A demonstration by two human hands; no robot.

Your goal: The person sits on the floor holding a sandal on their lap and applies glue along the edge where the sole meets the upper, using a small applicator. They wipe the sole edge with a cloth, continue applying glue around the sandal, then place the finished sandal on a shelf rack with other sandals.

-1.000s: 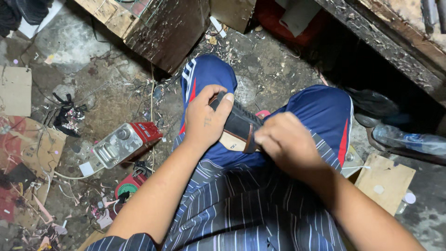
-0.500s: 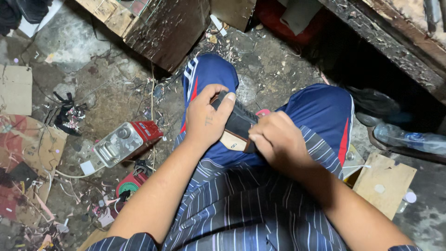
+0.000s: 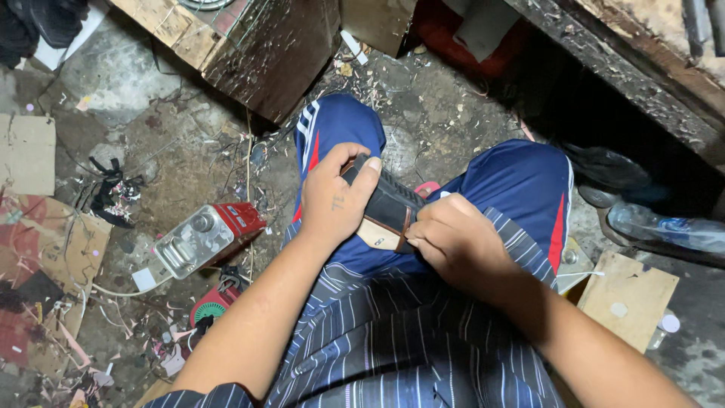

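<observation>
Head view looks down on a lap, where the left hand (image 3: 336, 200) wraps closed around a dark ridged piece (image 3: 389, 204) with a tan end. Just right of it, the right hand (image 3: 457, 242) pinches that tan end, fingers curled. Both wrists bend inward; fitting work seems underway, needing steady pressure.
</observation>
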